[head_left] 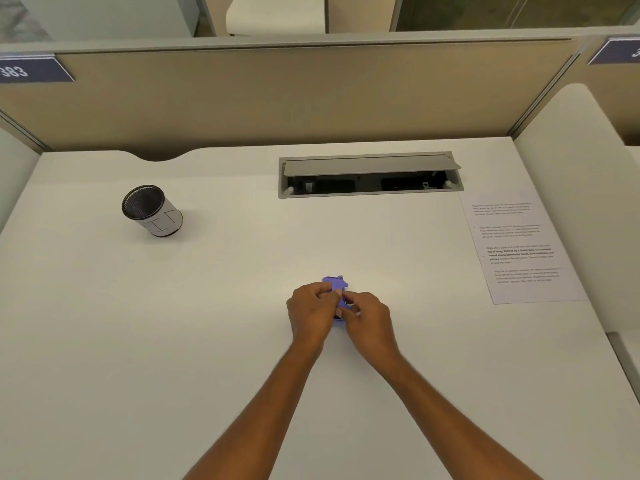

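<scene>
Near the middle of the flat white desk top (173, 323), slightly toward the near edge: a small purple plastic object (335, 284), flat and irregular in outline, pinched between both hands. Left hand (311, 315) on its left side, fingers curled, thumb and fingertips closed on the purple edge. Right hand (369, 320) on its right side, curled likewise, thumb and forefinger nipping the near part of the piece. Hands touching each other over the object; most of it hidden under the fingers, only the far end showing. Cannot tell whether lifted clear of the desk or resting on it. Both forearms bare, reaching in from the near edge and converging on the object.

Far left: a black wire-mesh cylindrical cup (152, 211) wrapped in a white paper band, standing well apart from the hands. Far, right of centre: a rectangular grey metal cable hatch (370, 174) sunk into the desk, flap raised, dark recess inside. On the right: a white printed sheet of paper (523, 251) lying flat, four blocks of small text, too small to read. Behind the desk: a beige fabric partition (277, 98) with a grey frame; at its top left a dark blue label (31, 69) reading 383.
</scene>
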A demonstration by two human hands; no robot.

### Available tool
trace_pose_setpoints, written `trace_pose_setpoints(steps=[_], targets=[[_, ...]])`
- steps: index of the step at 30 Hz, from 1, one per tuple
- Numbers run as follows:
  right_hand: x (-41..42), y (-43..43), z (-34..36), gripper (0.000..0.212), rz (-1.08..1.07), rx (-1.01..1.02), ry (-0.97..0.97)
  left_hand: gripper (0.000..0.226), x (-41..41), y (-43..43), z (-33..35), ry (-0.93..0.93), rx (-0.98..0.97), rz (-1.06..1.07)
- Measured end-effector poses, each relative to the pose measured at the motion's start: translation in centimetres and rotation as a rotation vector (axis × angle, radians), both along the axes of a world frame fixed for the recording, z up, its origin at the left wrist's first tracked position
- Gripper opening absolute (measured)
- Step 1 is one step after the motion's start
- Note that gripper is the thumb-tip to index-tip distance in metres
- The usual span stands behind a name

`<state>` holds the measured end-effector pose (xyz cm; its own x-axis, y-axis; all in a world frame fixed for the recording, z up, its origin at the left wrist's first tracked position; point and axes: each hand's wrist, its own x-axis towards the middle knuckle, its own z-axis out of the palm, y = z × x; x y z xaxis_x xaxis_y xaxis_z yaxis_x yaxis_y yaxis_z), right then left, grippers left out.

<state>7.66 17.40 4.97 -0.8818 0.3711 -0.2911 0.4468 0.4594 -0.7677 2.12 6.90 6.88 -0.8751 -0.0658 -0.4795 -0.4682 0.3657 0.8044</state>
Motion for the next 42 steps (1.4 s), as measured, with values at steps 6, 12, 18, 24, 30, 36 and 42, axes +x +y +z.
trace_pose_setpoints(steps=[6, 12, 18, 24, 30, 36, 42], targets=[[-0.4, 0.1, 0.0, 0.027, -0.015, -0.033, 0.003, 0.026, -0.1, -0.1, 0.1, 0.007, 0.019, 0.005], [-1.5, -1.3, 0.4, 0.032, -0.081, -0.202, 0.001, 0.015, -0.7, -2.5, 0.1, 0.028, 0.065, 0.05], [-4.1, -5.0, 1.0, 0.021, -0.167, -0.486, -0.063, 0.021, -2.0, -7.2, 0.3, 0.05, 0.038, 0.111], [-6.9, -10.2, 1.4, 0.022, -0.074, -0.587, -0.092, 0.02, -3.1, -13.4, 0.2, 0.105, 0.007, 0.178], [-9.4, -16.3, 2.2, 0.019, 0.024, -0.627, -0.119, 0.023, -4.7, -19.5, 0.3, 0.137, -0.036, 0.249], [-11.6, -21.9, 1.8, 0.013, 0.101, -0.621, -0.151, 0.024, -6.4, -25.2, 0.2, 0.159, -0.06, 0.286], [-13.5, -26.3, 0.9, 0.01, 0.104, -0.627, -0.194, 0.021, -7.8, -29.6, -0.8, 0.146, -0.066, 0.304]])
